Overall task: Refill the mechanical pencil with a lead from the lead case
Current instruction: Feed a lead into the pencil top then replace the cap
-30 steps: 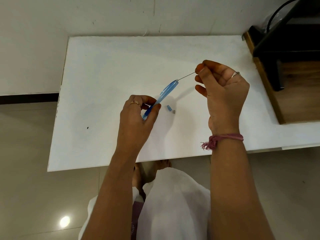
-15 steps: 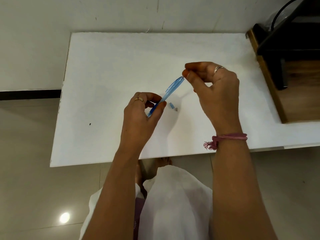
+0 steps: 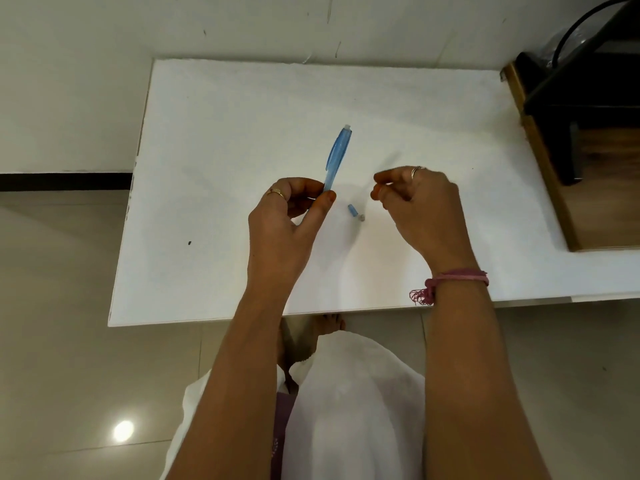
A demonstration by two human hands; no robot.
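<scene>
Pencil refill nearly done, judging by the change of the last second: lead no longer visible between pencil and right hand, so presumably slid down inside the barrel. Nearest, left hand pinching the lower end of the blue barrel between thumb and curled fingers, barrel now swung upright and tilted slightly right, open top end pointing away over the worktop. Right hand, drawn back from the pencil top and lowered toward the worktop, fingers curled, thumb and forefinger close together; cannot tell whether anything thin is pinched there. Between the two hands, lying on the worktop, small blue cap with a tiny grey piece just beside it, probably the eraser plug. Likely next: picking those up and closing the barrel. Lead case not seen anywhere. Farther right, a dark stand on a wooden board, well apart.
</scene>
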